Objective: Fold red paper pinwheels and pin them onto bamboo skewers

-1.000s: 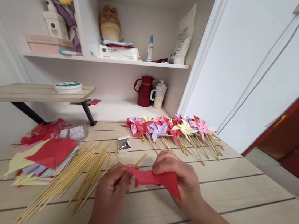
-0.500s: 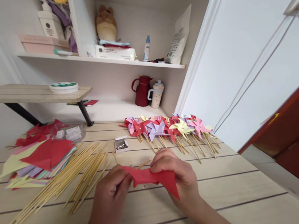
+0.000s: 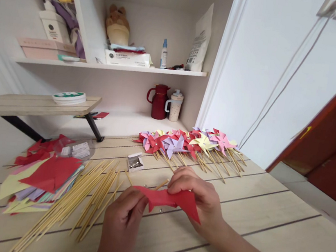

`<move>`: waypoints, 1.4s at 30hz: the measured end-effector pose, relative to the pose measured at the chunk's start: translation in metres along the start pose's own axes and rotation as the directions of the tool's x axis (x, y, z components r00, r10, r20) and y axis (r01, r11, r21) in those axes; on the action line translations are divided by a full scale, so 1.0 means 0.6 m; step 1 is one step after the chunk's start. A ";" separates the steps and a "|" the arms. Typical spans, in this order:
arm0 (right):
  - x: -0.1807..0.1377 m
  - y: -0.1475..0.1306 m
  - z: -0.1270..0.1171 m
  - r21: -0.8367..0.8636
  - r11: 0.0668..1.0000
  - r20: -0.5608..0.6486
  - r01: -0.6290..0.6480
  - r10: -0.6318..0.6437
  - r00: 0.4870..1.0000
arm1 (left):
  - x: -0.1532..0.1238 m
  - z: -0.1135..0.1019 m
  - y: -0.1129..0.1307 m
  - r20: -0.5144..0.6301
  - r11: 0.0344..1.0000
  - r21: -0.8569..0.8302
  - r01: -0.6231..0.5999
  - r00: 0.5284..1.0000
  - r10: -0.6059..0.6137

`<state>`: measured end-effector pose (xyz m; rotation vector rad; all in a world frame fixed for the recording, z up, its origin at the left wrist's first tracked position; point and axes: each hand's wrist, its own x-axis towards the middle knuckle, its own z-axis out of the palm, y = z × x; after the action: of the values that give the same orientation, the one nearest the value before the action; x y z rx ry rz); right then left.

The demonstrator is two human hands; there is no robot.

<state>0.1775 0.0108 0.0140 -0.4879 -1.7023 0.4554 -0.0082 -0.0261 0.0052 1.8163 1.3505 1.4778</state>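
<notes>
Between my two hands, a little above the table, is a piece of red paper (image 3: 163, 198) with pointed, partly folded flaps. My left hand (image 3: 127, 209) pinches its left end between thumb and fingers. My right hand (image 3: 197, 198) grips the right part, fingers curled over the top edge, and a red point hangs below them. Behind the paper a wooden stick (image 3: 162, 184) pokes out; its lower part is hidden. A small shiny bit (image 3: 161, 210) lies on the table just below the paper. An open white box (image 3: 135, 162) of small metal pieces stands beyond my left hand.
Finished paper pinwheels (image 3: 184, 142) on sticks are heaped at the back right. To the left lie bundles of wooden sticks (image 3: 74, 200) and a stack of coloured paper (image 3: 52, 172). A raised wooden stand (image 3: 40, 105) is at the left, with a dark red jug (image 3: 160, 102) and a cup (image 3: 175, 106) behind.
The whole view has shifted very slightly. Both hands keep nearly the same hold on the red paper, with no other clear change.
</notes>
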 end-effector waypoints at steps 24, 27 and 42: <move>0.003 -0.004 -0.001 -0.003 1.000 -0.027 0.019 -0.019 0.999 | -0.005 0.000 0.000 -0.009 0.997 -0.070 0.020 1.000 -0.020; 0.003 -0.003 -0.002 0.005 1.000 -0.023 0.030 -0.030 0.999 | -0.005 0.000 0.000 0.002 0.997 -0.072 0.017 1.000 -0.017; 0.003 -0.003 -0.002 0.014 0.999 0.001 0.032 -0.032 0.999 | -0.007 -0.001 -0.002 0.018 0.995 0.049 -0.087 0.996 0.086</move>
<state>0.1784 0.0102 0.0167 -0.4500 -1.7050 0.4442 -0.0092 -0.0292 0.0026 1.9358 1.3270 1.4820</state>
